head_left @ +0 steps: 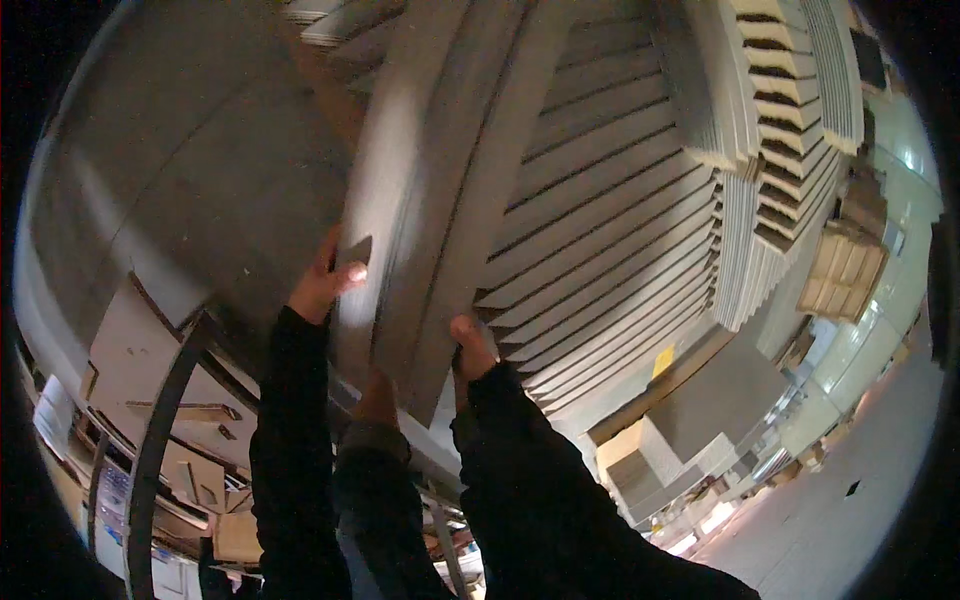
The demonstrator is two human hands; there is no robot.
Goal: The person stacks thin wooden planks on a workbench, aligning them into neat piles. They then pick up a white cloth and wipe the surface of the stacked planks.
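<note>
Long, pale grey boards (400,190) run up and away from me, side by side with a dark seam between them. My left hand (328,282) grips their left edge, thumb on the glossy upper face and the other fingers mostly hidden. At the right edge, my right hand (472,345) is closed around the side, its fingers partly hidden by the board. Between my forearms, a third dark sleeve (378,460) with some bare skin above it reaches the boards' near end; whose it is I cannot tell.
Many similar boards (610,220) lie in stepped rows to the right, with stacked pale panels (790,120) beyond. Grey-topped boxes (715,395) and a wooden crate (845,270) stand farther right. A dark curved metal rail (165,440) and brown panels (150,355) are at lower left.
</note>
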